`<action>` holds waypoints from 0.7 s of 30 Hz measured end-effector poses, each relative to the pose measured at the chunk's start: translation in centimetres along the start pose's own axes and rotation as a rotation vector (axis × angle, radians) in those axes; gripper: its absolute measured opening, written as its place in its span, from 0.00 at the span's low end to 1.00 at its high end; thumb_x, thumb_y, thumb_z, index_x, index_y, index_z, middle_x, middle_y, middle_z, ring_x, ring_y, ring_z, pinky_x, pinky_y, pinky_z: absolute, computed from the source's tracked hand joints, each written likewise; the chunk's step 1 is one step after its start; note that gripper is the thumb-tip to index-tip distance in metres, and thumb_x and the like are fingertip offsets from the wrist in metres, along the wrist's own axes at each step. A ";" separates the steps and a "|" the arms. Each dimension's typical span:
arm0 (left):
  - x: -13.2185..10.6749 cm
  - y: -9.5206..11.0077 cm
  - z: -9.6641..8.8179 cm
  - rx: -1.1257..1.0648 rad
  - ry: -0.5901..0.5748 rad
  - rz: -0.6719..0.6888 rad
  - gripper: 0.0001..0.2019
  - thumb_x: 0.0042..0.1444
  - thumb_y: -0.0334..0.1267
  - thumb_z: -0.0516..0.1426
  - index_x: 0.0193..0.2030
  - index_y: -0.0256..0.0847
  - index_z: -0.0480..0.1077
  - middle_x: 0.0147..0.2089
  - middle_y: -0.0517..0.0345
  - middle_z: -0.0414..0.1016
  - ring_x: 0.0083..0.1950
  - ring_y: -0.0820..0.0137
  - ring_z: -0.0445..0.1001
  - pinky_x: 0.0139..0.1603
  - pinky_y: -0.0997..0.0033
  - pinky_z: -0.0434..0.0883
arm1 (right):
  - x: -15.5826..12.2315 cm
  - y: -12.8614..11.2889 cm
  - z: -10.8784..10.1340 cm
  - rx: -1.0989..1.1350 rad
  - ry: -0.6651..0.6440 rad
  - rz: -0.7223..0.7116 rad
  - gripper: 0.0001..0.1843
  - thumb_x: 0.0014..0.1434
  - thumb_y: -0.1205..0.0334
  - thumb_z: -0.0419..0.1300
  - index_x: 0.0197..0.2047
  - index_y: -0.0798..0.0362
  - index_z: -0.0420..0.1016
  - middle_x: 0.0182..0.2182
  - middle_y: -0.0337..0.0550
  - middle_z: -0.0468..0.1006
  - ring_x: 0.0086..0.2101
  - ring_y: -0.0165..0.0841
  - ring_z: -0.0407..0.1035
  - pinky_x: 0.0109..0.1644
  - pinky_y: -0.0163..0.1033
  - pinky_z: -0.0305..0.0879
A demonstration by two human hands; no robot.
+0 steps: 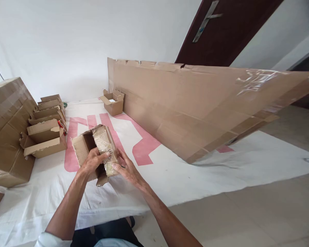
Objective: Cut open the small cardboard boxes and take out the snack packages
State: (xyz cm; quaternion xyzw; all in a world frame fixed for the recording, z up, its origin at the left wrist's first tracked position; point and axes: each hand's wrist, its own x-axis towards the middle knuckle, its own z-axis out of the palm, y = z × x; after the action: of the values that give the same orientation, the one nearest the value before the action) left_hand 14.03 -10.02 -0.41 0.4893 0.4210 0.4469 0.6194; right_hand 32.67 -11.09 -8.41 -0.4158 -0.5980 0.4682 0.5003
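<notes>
Between my two hands is a small brown cardboard box (82, 148), tilted above the white cloth with its flaps open. Clear tape, wrinkled and shiny, covers the flap nearest my right side. My left hand (94, 160) grips that taped flap, thumb on top and fingers tucked into the box's opening. On the other side, my right hand (126, 168) closes round the box's outer wall, thumb against the taped flap's lower end. The inside of the box lies in shadow, and I cannot make out anything in it.
Several open small boxes (45, 139) stand in a row at the left, against a large carton (10, 130). Another open box (114, 103) sits at the back. A tall cardboard panel (175, 106) slants along the right of the cloth-covered table (164, 185).
</notes>
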 end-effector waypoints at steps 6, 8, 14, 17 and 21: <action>0.2 0.4 0.9 0.056 0.133 0.146 0.30 0.47 0.51 0.76 0.53 0.38 0.77 0.50 0.46 0.85 0.51 0.56 0.82 0.55 0.60 0.77 | 1.5 0.2 -0.1 0.088 0.022 0.108 0.46 0.61 0.31 0.66 0.73 0.49 0.71 0.69 0.58 0.75 0.69 0.54 0.68 0.69 0.60 0.72; 0.5 0.4 1.2 0.003 0.160 0.184 0.36 0.45 0.48 0.77 0.59 0.38 0.74 0.53 0.44 0.84 0.53 0.55 0.83 0.57 0.58 0.77 | 1.7 0.7 -0.2 0.066 0.062 0.119 0.46 0.63 0.28 0.62 0.72 0.50 0.72 0.69 0.59 0.74 0.70 0.54 0.67 0.72 0.61 0.67; 1.4 -0.6 0.1 0.116 0.351 0.261 0.55 0.47 0.42 0.75 0.79 0.42 0.55 0.63 0.40 0.78 0.53 0.57 0.84 0.53 0.59 0.80 | 0.6 1.9 0.4 0.034 0.062 -0.061 0.50 0.64 0.30 0.63 0.80 0.44 0.56 0.78 0.58 0.60 0.75 0.53 0.57 0.74 0.63 0.63; 2.0 -1.2 -1.0 0.265 0.359 0.260 0.44 0.49 0.41 0.73 0.73 0.40 0.67 0.62 0.40 0.79 0.55 0.54 0.83 0.53 0.59 0.79 | 0.4 2.8 1.5 -0.041 0.042 -0.139 0.63 0.56 0.30 0.71 0.83 0.40 0.45 0.79 0.56 0.54 0.77 0.54 0.51 0.77 0.66 0.58; 2.7 -1.2 -1.3 0.486 0.382 0.310 0.23 0.55 0.42 0.69 0.58 0.40 0.80 0.58 0.42 0.82 0.58 0.52 0.82 0.59 0.57 0.77 | 1.4 4.4 3.3 -0.180 0.089 -0.080 0.70 0.50 0.34 0.76 0.83 0.43 0.42 0.79 0.57 0.54 0.77 0.59 0.49 0.77 0.72 0.54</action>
State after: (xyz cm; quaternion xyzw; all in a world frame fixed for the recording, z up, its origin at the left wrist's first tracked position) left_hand 13.61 -7.30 -2.01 0.5882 0.5441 0.5058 0.3195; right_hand 29.36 -9.29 -12.62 -0.4552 -0.6309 0.3733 0.5053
